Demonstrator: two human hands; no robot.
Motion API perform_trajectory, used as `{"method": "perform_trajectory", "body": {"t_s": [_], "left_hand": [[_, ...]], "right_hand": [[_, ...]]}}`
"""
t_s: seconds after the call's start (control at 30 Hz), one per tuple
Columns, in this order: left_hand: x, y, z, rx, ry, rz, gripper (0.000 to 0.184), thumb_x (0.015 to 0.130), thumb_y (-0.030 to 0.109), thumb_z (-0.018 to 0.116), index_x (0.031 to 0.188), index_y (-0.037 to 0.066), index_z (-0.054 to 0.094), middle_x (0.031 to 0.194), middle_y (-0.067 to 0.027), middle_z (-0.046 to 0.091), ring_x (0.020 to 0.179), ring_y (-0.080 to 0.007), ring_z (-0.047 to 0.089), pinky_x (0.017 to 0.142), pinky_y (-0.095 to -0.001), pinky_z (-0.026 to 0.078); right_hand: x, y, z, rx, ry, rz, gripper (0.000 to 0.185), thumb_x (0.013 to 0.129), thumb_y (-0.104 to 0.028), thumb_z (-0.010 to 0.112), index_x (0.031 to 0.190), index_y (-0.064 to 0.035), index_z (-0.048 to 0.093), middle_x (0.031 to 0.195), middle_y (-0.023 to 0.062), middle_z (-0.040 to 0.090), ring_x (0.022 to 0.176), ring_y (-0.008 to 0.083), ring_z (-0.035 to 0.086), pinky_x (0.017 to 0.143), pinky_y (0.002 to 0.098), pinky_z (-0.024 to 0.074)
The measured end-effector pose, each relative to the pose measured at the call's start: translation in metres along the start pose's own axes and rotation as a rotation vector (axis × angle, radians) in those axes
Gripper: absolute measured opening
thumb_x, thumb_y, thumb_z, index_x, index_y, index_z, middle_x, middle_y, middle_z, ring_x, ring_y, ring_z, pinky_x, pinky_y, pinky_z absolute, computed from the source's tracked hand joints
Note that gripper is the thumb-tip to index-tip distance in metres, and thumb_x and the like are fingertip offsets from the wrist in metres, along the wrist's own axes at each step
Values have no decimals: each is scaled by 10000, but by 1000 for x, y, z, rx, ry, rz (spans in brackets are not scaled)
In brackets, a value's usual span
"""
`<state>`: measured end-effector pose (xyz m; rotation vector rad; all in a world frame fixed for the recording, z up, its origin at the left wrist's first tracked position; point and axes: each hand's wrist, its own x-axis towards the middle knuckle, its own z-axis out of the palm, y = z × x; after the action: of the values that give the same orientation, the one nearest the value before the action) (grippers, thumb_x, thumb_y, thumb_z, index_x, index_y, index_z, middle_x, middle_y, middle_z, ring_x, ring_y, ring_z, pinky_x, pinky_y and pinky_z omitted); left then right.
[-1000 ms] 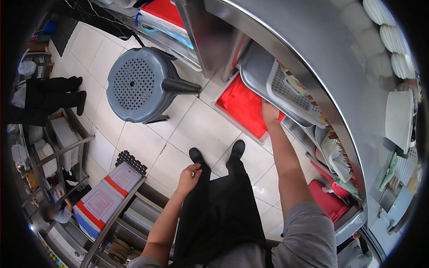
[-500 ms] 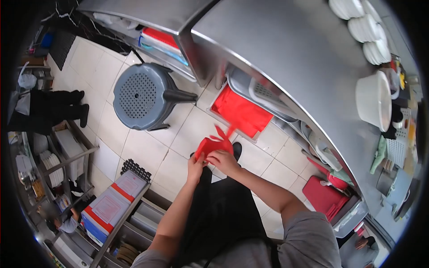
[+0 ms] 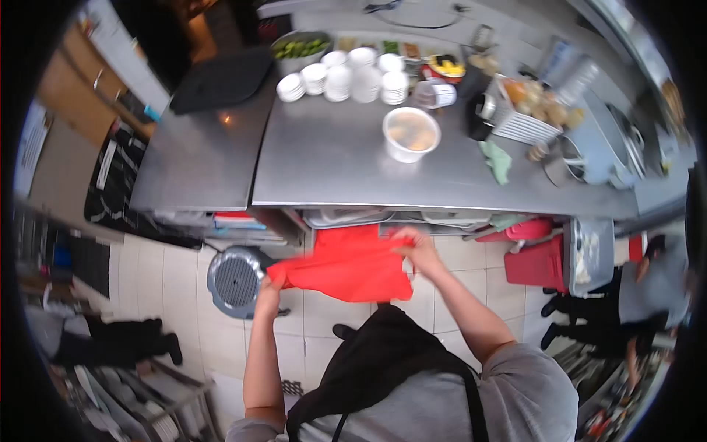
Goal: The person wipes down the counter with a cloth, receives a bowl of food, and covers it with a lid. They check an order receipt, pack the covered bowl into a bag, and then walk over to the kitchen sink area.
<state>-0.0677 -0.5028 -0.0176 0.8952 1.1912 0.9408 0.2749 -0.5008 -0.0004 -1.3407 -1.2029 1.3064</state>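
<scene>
A thin red bag [image 3: 350, 274] is spread out in front of my waist, smeared by motion. My left hand [image 3: 269, 293] pinches its left end. At its upper right edge, the fingers of my right hand [image 3: 420, 254] are closed on it. Just behind it, under the steel counter [image 3: 331, 177], more red material [image 3: 345, 236] shows, partly hidden by the bag.
On the counter stand stacked white bowls [image 3: 366, 85], a white tub [image 3: 410, 135], a white basket [image 3: 524, 118] and a green cloth [image 3: 497, 160]. A grey stool [image 3: 237, 283] is on the floor at left. People stand on both sides; red bins [image 3: 534, 265] sit right.
My hands have moved apart and raised the red bag, which was bunched between them and is now stretched out. The view has swung up to the counter top.
</scene>
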Motion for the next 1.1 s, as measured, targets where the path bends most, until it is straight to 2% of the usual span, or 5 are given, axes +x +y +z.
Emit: {"method": "perform_trajectory", "body": {"t_s": [0.23, 0.4, 0.63, 0.9, 1.1], "left_hand": [[59, 112, 33, -421, -48, 161, 202, 836, 133, 506, 978, -6, 543, 920, -73, 596, 854, -134, 563, 745, -263, 444], [103, 194, 144, 1131, -161, 586, 144, 732, 72, 552, 868, 33, 580, 798, -168, 604, 769, -317, 584, 661, -376, 452], [105, 292, 292, 1687, -714, 620, 196, 729, 136, 562, 916, 85, 592, 791, -149, 607, 781, -322, 565, 708, -397, 443], [148, 392, 298, 451, -650, 238, 280, 738, -38, 433, 992, -28, 549, 906, -95, 602, 812, -156, 585, 742, -267, 467], [237, 341, 256, 164, -456, 74, 344, 813, 217, 574, 1049, -25, 512, 971, -121, 589, 838, -185, 595, 742, -317, 489]], "right_hand": [[29, -53, -197, -277, 649, -253, 243, 750, -144, 628, 976, -63, 588, 903, 84, 590, 755, 161, 574, 669, 294, 459], [94, -16, -295, -1305, 850, -259, 277, 734, -144, 608, 1001, -74, 593, 1017, 183, 562, 911, 350, 539, 745, 401, 468], [147, 34, -332, -1292, 656, -108, 158, 662, -143, 636, 816, -119, 613, 750, 114, 595, 695, 321, 575, 648, 404, 470], [133, -68, -255, -792, 666, -596, 255, 747, -183, 622, 978, -77, 602, 917, 73, 574, 834, 230, 548, 754, 313, 430], [146, -53, -142, 2, 97, -161, 275, 852, -168, 499, 1099, -51, 528, 1060, 55, 551, 978, 136, 498, 816, 282, 405]]}}
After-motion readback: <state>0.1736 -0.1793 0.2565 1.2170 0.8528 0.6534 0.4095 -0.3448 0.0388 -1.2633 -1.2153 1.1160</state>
